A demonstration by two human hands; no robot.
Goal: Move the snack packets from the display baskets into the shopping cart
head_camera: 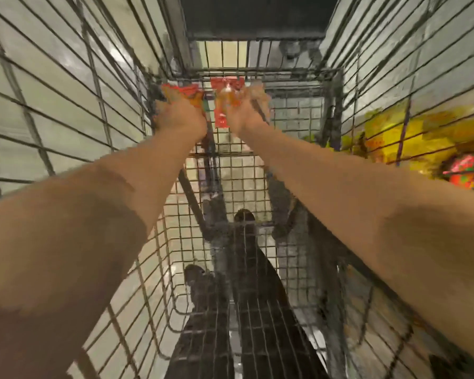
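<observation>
I look straight down into the wire shopping cart (99,110), both arms stretched deep inside it. My left hand (179,119) grips a red and orange snack packet (185,93) near the cart's far end. My right hand (242,116) grips another red and orange snack packet (225,101) beside it. Both packets are blurred by motion and sit close above the cart's mesh floor (230,187). My fingers are hidden behind the hands.
Outside the cart's right wall, a display basket (402,138) holds yellow packets and a red and green packet (464,170). My dark trouser legs and shoes (200,280) show through the mesh below. Pale floor tiles surround the cart.
</observation>
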